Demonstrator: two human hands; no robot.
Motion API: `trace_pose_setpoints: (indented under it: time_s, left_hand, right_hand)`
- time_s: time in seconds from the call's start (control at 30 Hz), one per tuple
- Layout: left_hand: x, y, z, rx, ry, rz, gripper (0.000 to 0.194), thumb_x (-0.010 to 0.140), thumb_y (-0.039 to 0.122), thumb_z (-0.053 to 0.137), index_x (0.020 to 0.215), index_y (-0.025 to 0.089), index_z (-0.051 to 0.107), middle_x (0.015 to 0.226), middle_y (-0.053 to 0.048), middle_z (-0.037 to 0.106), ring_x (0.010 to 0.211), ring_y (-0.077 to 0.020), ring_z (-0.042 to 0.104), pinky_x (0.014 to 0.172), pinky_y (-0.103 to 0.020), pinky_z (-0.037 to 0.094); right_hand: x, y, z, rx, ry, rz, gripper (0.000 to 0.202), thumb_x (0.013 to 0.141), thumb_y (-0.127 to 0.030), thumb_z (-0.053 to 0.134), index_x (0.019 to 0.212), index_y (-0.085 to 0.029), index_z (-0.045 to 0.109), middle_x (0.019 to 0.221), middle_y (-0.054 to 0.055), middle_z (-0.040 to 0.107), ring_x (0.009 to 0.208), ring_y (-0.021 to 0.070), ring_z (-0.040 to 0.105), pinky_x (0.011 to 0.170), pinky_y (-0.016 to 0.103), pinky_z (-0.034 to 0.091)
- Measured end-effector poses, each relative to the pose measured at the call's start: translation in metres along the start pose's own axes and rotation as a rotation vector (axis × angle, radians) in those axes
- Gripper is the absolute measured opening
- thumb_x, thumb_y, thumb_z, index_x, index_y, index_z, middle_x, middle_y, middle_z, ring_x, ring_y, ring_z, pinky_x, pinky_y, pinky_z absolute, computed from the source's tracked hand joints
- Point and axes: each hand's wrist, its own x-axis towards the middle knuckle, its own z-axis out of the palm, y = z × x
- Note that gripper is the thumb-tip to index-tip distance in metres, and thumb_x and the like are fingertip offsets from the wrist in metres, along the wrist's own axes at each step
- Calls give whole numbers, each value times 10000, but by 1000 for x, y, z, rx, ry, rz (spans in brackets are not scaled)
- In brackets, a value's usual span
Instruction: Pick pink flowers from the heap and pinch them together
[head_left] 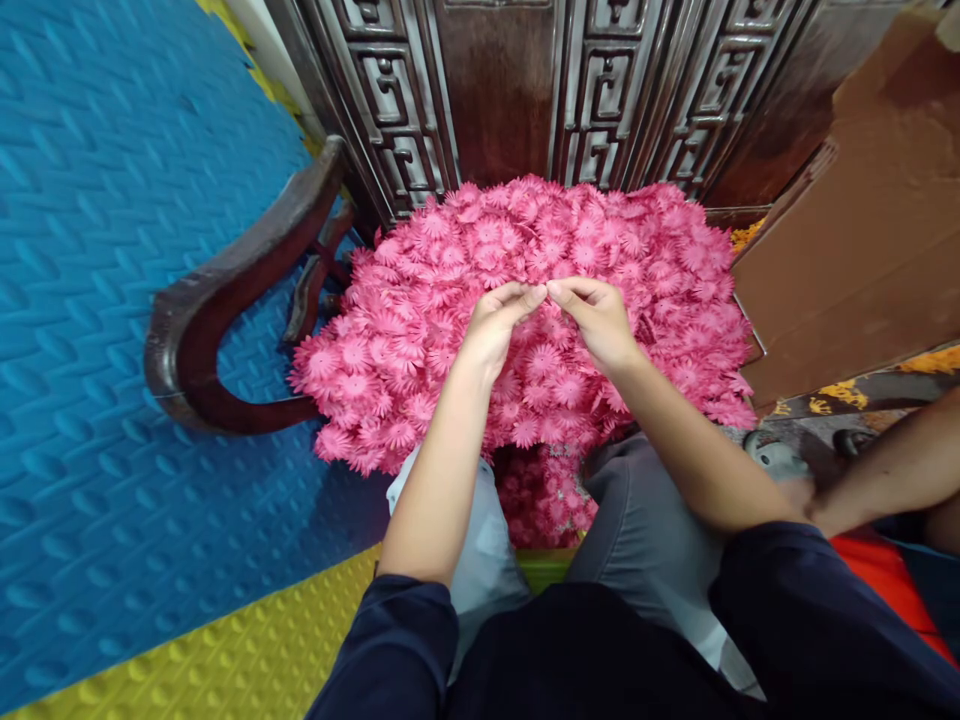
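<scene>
A wide heap of pink artificial flowers (397,350) spreads in front of me, many-petalled and packed close together. Over the middle of the heap, my left hand (495,322) is closed in a pinch, thumb against fingers. My right hand (600,318) makes a matching pinch, and the two sets of fingertips almost meet. Whatever is between the fingertips, if anything, is too small to make out. More pink flowers (532,490) lie lower down between my knees.
A curved dark wooden armrest (187,330) stands left of the heap, beside blue textured matting (112,250). Carved wooden panels (495,90) rise behind. At right are a cardboard box (862,250), yellow-orange pieces on the floor, and another person's bare limb (892,460).
</scene>
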Motion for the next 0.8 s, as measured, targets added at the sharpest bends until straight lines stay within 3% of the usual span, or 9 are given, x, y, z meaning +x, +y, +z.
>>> trace_pose_setpoints:
  time_s: [0.17, 0.4, 0.63, 0.8]
  left_hand:
    - [0, 3, -2, 39, -55, 2, 280, 564, 326, 885, 608, 201, 638, 609, 55, 603, 621, -77, 554, 708, -229, 469]
    - [2, 1, -5, 14, -16, 91, 273, 686, 346, 831, 674, 188, 608, 657, 48, 554, 647, -79, 512, 700, -204, 428]
    - [4, -2, 2, 79, 157, 217, 269, 842, 272, 696, 676, 184, 504, 641, 47, 454, 584, -79, 412, 609, -195, 368]
    - [8, -9, 1, 180, 264, 409, 319, 844, 391, 675, 700, 196, 468, 659, 44, 439, 611, -89, 424, 647, -205, 388]
  right_hand:
    - [0, -2, -2, 55, -18, 105, 159, 721, -367, 760, 741, -211, 733, 778, -7, 723, 830, 128, 662, 870, 320, 537]
    - [4, -2, -8, 201, 87, 172, 165, 706, -346, 748, 677, -206, 667, 622, -34, 639, 810, 128, 657, 867, 293, 533]
    - [0, 2, 3, 206, 191, 181, 259, 652, -437, 786, 727, -206, 696, 758, -12, 710, 873, 145, 658, 869, 300, 514]
    - [-3, 2, 10, 194, 238, 161, 212, 664, -393, 779, 709, -199, 703, 664, -30, 663, 780, 132, 626, 871, 309, 500]
